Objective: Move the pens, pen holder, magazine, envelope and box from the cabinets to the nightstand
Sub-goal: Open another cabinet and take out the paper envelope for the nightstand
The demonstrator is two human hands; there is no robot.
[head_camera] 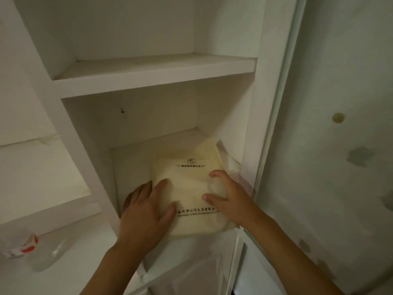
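Note:
A flat cream box point(191, 184) with dark printed lettering lies in the lower compartment of the white cabinet point(102, 167), its near end sticking out over the shelf edge. My left hand point(144, 209) grips its left side, with thumb and forefinger on the lid and the other fingers down beside it. My right hand point(229, 199) holds the right side, fingers curled over the lid. No pens, pen holder, magazine or envelope are in view.
A crumpled translucent wrapping point(231, 160) sits behind the box at the right wall. Above is a bare shelf point(148, 69). A clear bottle with a red-and-white label point(32, 250) lies on the lower left surface. A pale, stained panel point(340, 145) stands close on the right.

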